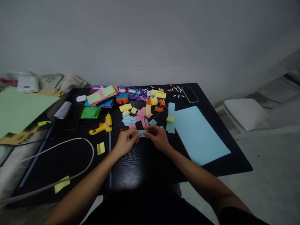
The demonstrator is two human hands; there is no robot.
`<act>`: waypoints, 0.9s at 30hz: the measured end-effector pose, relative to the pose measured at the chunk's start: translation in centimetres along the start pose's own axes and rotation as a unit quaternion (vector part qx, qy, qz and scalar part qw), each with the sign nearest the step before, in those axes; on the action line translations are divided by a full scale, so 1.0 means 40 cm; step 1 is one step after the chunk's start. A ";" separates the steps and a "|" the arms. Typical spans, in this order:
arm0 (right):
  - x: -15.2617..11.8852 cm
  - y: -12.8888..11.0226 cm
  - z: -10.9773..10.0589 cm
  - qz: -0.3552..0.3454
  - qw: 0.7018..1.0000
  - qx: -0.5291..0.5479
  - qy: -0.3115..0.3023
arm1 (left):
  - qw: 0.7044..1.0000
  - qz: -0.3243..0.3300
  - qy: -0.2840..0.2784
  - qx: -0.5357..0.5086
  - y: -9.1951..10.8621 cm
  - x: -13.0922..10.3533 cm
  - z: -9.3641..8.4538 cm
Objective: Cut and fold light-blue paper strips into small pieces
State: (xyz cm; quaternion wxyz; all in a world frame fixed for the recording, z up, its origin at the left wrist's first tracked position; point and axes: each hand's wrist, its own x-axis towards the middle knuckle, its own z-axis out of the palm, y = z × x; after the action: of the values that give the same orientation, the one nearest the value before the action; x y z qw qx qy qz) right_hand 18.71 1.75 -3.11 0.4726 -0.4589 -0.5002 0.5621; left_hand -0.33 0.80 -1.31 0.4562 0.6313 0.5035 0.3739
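Between my two hands, just above the black table, is a small light blue paper piece [142, 133]. My left hand [127, 141] pinches its left end between thumb and fingers. At its right end, my right hand [157, 137] pinches it the same way. Right beyond my fingers lie pink paper pieces [141, 114], folded light blue pieces [127, 119] and yellow pieces [126, 107]. To the right of my right hand, a light blue strip [171, 107] lies beside a large light blue sheet [199, 134].
A yellow glue gun [103, 125] lies left of my hands, near green folded paper [91, 112] and a paper stack [102, 95]. A white cable [90, 145] loops across the left side. A phone [190, 94] rests at the back right. A white stool [246, 114] stands beyond the table.
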 end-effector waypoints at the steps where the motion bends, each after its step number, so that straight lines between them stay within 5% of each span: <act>1: 0.000 0.000 0.000 0.001 1.000 -0.004 0.000 | 1.000 0.000 0.003 0.005 -0.001 0.000 0.000; 27: 0.003 -0.008 -0.001 0.037 0.998 0.041 -0.032 | 1.000 0.004 0.016 0.023 -0.006 0.002 0.003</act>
State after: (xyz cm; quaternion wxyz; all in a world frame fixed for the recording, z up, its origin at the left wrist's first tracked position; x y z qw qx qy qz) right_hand 18.75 1.91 -2.82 0.4537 -0.4393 -0.4745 0.6132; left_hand -0.27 0.86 -1.59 0.4321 0.6376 0.5163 0.3745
